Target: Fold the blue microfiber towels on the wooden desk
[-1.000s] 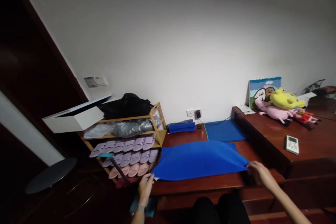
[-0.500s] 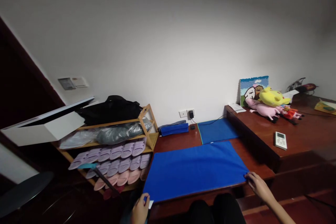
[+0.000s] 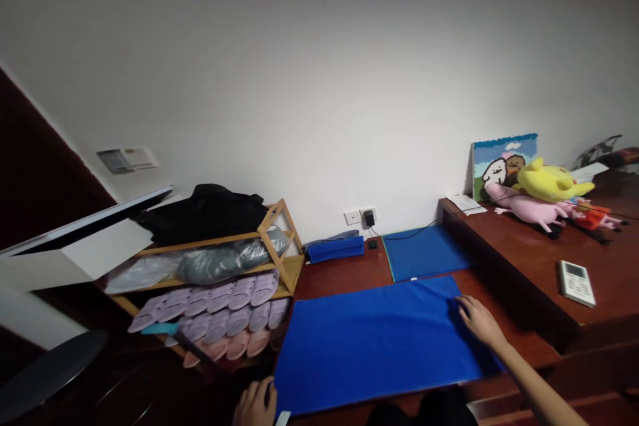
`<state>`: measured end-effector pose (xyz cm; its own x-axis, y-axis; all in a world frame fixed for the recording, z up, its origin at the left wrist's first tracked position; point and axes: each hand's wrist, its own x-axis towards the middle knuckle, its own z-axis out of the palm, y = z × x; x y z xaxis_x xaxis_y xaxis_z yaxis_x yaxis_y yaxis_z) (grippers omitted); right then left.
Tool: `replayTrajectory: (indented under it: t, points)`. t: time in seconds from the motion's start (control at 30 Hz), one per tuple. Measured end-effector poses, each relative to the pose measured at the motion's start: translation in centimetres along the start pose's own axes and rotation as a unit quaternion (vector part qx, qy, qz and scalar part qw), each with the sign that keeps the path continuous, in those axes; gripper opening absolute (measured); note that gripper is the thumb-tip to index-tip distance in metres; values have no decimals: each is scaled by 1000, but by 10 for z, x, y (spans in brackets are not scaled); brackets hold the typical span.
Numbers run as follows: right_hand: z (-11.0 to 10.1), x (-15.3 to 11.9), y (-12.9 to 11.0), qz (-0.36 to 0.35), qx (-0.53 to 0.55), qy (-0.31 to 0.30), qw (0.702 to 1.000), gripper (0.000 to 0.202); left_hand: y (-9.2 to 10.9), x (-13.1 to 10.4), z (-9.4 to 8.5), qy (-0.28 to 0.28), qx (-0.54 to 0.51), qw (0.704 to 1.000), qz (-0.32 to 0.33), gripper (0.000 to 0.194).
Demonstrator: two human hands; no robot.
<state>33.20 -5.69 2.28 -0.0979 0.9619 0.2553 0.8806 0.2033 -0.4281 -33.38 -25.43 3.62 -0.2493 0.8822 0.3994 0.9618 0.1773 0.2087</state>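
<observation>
A blue cloth (image 3: 374,346) lies spread out on a reddish-brown wooden surface, with light wrinkles toward its right side. My right hand (image 3: 479,321) rests at the cloth's upper right edge, fingertips touching it and fingers loosely stretched. At the bottom of the view, my left hand (image 3: 255,403) is beside the cloth's near left corner, its fingers bent but apart; I see nothing held in it. A small white tag (image 3: 283,419) sticks out from that corner. Behind lies a second, duller blue cloth (image 3: 424,251) with a green edge, and a folded blue cloth (image 3: 335,248).
On the left stands a wooden rack (image 3: 282,246) with rows of slippers (image 3: 239,293), a black bag (image 3: 210,213) and a white box (image 3: 100,246). A raised wooden top (image 3: 524,246) on the right bears plush toys (image 3: 549,181) and a white remote (image 3: 576,283). A plug (image 3: 369,217) trails a cable.
My right hand has moved from the cloth's near right corner up along its right edge. My left hand has come off the near left corner. The view has shifted slightly.
</observation>
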Motion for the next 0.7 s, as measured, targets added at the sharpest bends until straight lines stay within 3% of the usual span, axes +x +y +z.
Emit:
replayTrajectory:
  t: [0.17, 0.27, 0.37, 0.53, 0.7]
  points:
    - [38, 60, -1, -1, -68, -38, 997, 65, 31, 77, 33, -17, -21, 997, 76, 40]
    - [61, 71, 10, 21, -101, -64, 993, 68, 49, 124, 62, -32, -4, 995, 91, 45]
    - [80, 70, 22, 33, -131, -69, 988, 69, 54, 157, 89, -73, 28, 993, 90, 52]
    - [84, 63, 38, 43, -178, -85, 980, 71, 42, 167, 120, -124, 63, 988, 61, 55]
    - [75, 61, 48, 54, -189, -98, 976, 73, 33, 159, 126, -129, 62, 988, 49, 58]
